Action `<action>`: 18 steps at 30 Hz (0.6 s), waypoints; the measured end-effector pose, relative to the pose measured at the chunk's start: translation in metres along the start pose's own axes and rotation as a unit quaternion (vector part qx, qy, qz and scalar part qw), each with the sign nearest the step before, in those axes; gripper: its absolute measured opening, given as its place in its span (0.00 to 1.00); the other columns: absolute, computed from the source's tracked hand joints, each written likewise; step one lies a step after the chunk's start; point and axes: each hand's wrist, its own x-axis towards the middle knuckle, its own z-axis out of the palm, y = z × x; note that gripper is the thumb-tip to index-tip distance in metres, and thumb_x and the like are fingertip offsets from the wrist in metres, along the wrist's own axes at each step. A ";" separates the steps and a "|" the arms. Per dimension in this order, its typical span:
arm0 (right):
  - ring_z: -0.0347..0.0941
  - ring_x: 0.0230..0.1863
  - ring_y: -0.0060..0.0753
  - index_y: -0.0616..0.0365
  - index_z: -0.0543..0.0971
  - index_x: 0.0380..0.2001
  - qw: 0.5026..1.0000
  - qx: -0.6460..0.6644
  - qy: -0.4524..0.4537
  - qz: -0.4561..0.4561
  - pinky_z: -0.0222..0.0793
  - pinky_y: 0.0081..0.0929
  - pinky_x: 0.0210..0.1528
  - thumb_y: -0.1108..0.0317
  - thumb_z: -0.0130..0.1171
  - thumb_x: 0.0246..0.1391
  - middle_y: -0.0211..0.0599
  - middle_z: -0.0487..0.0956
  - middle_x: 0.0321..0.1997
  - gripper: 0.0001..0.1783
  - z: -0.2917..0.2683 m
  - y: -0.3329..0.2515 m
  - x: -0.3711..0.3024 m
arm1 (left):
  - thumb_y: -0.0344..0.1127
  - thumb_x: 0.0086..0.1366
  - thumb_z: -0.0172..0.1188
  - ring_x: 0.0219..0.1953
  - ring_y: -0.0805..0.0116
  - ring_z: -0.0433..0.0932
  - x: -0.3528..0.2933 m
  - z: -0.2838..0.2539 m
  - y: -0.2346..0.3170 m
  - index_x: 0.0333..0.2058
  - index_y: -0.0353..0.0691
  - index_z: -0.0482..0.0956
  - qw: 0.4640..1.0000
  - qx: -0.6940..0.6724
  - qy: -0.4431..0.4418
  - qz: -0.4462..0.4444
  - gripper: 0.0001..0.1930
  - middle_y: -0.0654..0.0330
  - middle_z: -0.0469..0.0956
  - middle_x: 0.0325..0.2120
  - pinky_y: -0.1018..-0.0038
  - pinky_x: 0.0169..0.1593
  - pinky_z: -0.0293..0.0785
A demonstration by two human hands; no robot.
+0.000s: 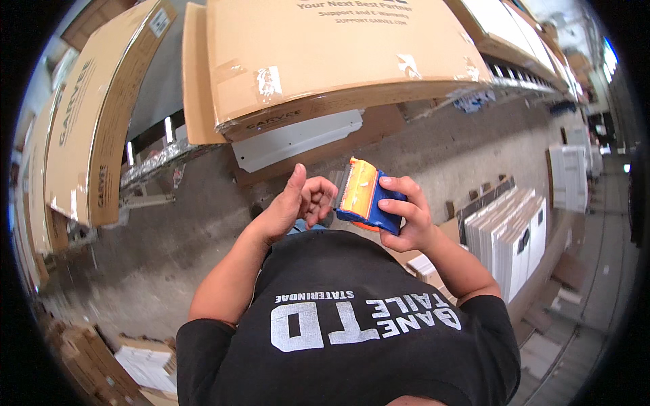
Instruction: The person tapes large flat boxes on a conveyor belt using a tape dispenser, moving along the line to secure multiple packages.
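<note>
Tape dispenser point(361, 191): likely light, stiff; best held by its blue body point(391, 221), which right hand point(414, 215) encloses. Left hand point(301, 199), nine o'clock of it, half-open (nothing seen held).

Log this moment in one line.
right hand: holding blue-orange tape dispenser | left hand: half-curled beside it | ahead: large cardboard box

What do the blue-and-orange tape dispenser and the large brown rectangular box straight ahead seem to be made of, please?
The blue-and-orange tape dispenser in the right hand looks like hard plastic, judging by its bright colours and sheen. The large brown rectangular box seems matt cardboard, given its tan, paper-like faces; the shiny strips on it are probably clear plastic tape.
</note>
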 end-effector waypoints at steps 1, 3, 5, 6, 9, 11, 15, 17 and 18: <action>0.75 0.42 0.46 0.49 0.78 0.50 1.000 0.008 -0.016 -0.012 0.72 0.40 0.42 0.68 0.66 0.31 0.47 0.73 0.60 0.33 -0.003 0.006 0.002 | 0.73 0.69 0.25 0.24 0.79 0.67 0.002 0.006 -0.005 0.40 0.42 0.75 1.000 -0.031 -0.001 -0.003 0.40 0.67 0.71 0.23 0.82 0.27 0.61; 0.75 0.40 0.47 0.48 0.79 0.49 0.998 0.022 -0.042 -0.035 0.72 0.40 0.40 0.68 0.66 0.30 0.46 0.74 0.59 0.33 -0.007 0.019 0.012 | 0.67 0.72 0.31 0.23 0.79 0.65 0.001 0.020 -0.003 0.38 0.43 0.73 0.998 -0.061 0.002 0.004 0.33 0.68 0.70 0.23 0.82 0.27 0.61; 0.76 0.39 0.47 0.48 0.79 0.49 0.996 0.040 -0.073 -0.045 0.73 0.39 0.39 0.69 0.66 0.29 0.44 0.74 0.60 0.33 -0.007 0.025 0.022 | 0.61 0.75 0.37 0.23 0.79 0.64 -0.001 0.027 -0.001 0.35 0.44 0.72 0.994 -0.106 0.021 0.019 0.26 0.68 0.68 0.22 0.81 0.26 0.61; 0.76 0.40 0.47 0.48 0.79 0.49 0.994 0.048 -0.083 -0.055 0.73 0.39 0.39 0.70 0.66 0.29 0.43 0.74 0.60 0.33 -0.007 0.029 0.029 | 0.57 0.75 0.40 0.23 0.79 0.63 -0.001 0.025 0.001 0.34 0.45 0.72 0.990 -0.130 0.038 0.035 0.23 0.69 0.68 0.22 0.81 0.26 0.60; 0.76 0.41 0.45 0.47 0.79 0.49 0.987 0.049 -0.131 -0.083 0.74 0.36 0.39 0.70 0.67 0.29 0.41 0.74 0.60 0.34 -0.011 0.040 0.058 | 0.48 0.76 0.46 0.23 0.78 0.61 -0.004 0.020 0.015 0.29 0.44 0.69 0.988 -0.066 0.105 0.096 0.18 0.70 0.64 0.21 0.79 0.27 0.61; 0.76 0.40 0.44 0.46 0.79 0.50 0.979 0.030 -0.170 -0.110 0.74 0.35 0.39 0.70 0.67 0.29 0.40 0.74 0.60 0.35 -0.011 0.047 0.077 | 0.46 0.76 0.46 0.25 0.77 0.63 -0.005 0.004 0.015 0.28 0.41 0.69 0.967 0.130 0.168 0.144 0.19 0.69 0.65 0.22 0.77 0.29 0.63; 0.70 0.36 0.40 0.40 0.79 0.51 0.952 -0.092 -0.256 -0.141 0.75 0.34 0.39 0.66 0.72 0.26 0.28 0.74 0.62 0.38 -0.021 0.061 0.111 | 0.41 0.74 0.49 0.24 0.75 0.63 -0.026 -0.086 0.018 0.27 0.35 0.69 0.835 0.300 0.363 0.284 0.18 0.66 0.66 0.20 0.73 0.29 0.64; 0.70 0.36 0.39 0.38 0.79 0.51 0.947 -0.123 -0.262 -0.140 0.75 0.35 0.40 0.64 0.73 0.28 0.26 0.73 0.63 0.37 -0.027 0.070 0.128 | 0.44 0.72 0.54 0.21 0.71 0.62 -0.045 -0.092 0.037 0.25 0.33 0.67 0.785 0.377 0.431 0.235 0.21 0.58 0.64 0.17 0.71 0.28 0.64; 0.70 0.37 0.39 0.38 0.78 0.51 0.928 -0.159 -0.304 -0.148 0.75 0.35 0.41 0.63 0.73 0.30 0.25 0.72 0.63 0.36 -0.026 0.069 0.138 | 0.44 0.71 0.55 0.21 0.66 0.64 -0.044 -0.095 0.039 0.25 0.34 0.69 0.765 0.406 0.440 0.239 0.20 0.55 0.65 0.17 0.69 0.29 0.64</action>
